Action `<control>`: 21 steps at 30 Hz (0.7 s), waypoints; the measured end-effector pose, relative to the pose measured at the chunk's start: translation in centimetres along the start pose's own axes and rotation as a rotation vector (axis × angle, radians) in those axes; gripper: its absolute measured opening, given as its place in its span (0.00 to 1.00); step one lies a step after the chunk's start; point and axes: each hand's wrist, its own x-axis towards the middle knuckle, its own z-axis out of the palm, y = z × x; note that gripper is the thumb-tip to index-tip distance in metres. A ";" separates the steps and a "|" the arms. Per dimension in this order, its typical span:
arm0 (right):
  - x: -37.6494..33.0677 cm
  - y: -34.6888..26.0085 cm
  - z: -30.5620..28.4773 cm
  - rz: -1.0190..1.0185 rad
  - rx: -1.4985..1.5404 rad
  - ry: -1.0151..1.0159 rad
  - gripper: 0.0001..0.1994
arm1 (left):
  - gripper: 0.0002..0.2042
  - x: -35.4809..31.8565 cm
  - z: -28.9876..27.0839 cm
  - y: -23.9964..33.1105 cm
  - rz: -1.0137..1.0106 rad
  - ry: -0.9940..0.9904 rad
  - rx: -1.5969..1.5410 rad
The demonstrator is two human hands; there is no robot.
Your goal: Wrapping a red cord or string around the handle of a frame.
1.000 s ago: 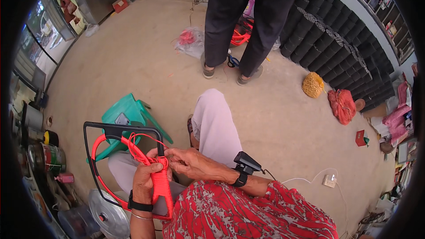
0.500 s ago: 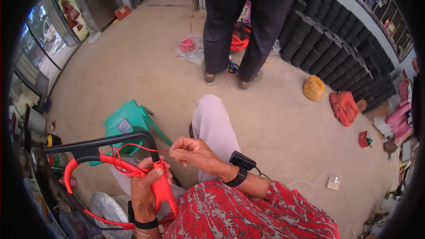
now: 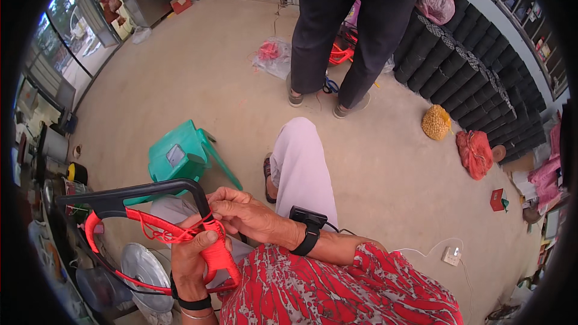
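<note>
Extending its long bar leftward, the frame (image 3: 138, 189) is to the left of the right knee (image 3: 299, 141), its red-wrapped end clamped by the left hand (image 3: 190, 257); just beside, the right hand (image 3: 242, 216) has fingertips together on the cord (image 3: 161, 236)

At five o'clock you wear a red top (image 3: 337, 280) with branching grey markings and a short sleeve (image 3: 374, 260). Your trousers (image 3: 306, 171) are pale lilac. Toward six, a black strap (image 3: 309, 239) carries a boxy black unit (image 3: 306, 215) (its dark cable (image 3: 333, 227) trails off). At seven sit a black band (image 3: 195, 305) and thin bracelet (image 3: 197, 316).
</note>
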 end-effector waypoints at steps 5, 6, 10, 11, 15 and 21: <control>-0.9 -0.8 0.0 0.043 -0.138 0.071 0.09 | 0.23 -0.5 0.0 0.7 -0.051 -0.069 0.015; -1.0 -0.6 0.2 0.021 -0.201 0.163 0.09 | 0.22 -0.3 -0.5 -0.1 -0.033 -0.067 -0.021; -2.0 -0.5 0.5 -0.029 -0.262 0.113 0.12 | 0.21 -0.9 -0.2 0.3 0.012 -0.072 -0.032; -2.1 -0.2 1.2 -0.030 -0.273 0.150 0.13 | 0.20 -1.1 -0.4 -0.1 0.052 -0.068 -0.031; -2.0 0.7 1.9 -0.038 -0.393 0.161 0.21 | 0.20 -1.7 -0.9 -0.3 0.142 -0.046 -0.065; -1.0 2.1 2.8 -0.054 -0.490 0.089 0.23 | 0.19 -2.8 -1.7 -0.5 0.229 -0.015 -0.069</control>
